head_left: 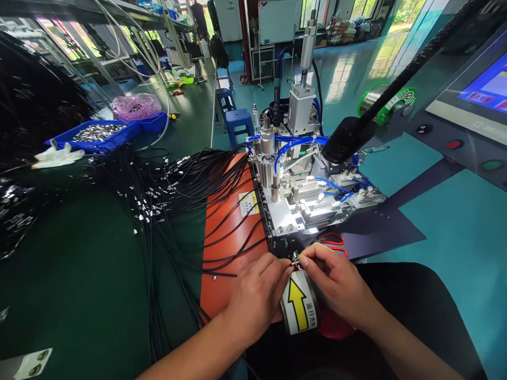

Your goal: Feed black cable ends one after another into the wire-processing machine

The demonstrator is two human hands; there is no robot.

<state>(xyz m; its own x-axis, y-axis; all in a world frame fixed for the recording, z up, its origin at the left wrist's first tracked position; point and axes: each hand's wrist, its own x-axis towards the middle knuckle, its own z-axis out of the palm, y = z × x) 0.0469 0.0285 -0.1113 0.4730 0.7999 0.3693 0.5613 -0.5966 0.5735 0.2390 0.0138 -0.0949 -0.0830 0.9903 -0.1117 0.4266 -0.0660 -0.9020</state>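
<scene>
My left hand [259, 285] pinches the end of a black cable [222, 273] just above a round drum [311, 287] that carries a yellow arrow on a white label. Thin coloured wires [296, 261] fan out of the cable end between my hands. My right hand [335, 277] is closed, with thumb and forefinger on those wires. Directly ahead stands a metal machine [312, 203] with cylinders and blue air hoses. Several more black cables lie across the orange plate [222, 295] at its left side.
Red-handled scissors [336, 243] lie beside the machine. Bundled cables with metal ends [148, 208] cover part of the green table [99, 274]. Farther back are a blue tray [59, 142] of small metal parts and a white glove [59, 157]. A black nozzle hose [348, 140], solder spool [372, 100] and control panel [467, 129] stand right.
</scene>
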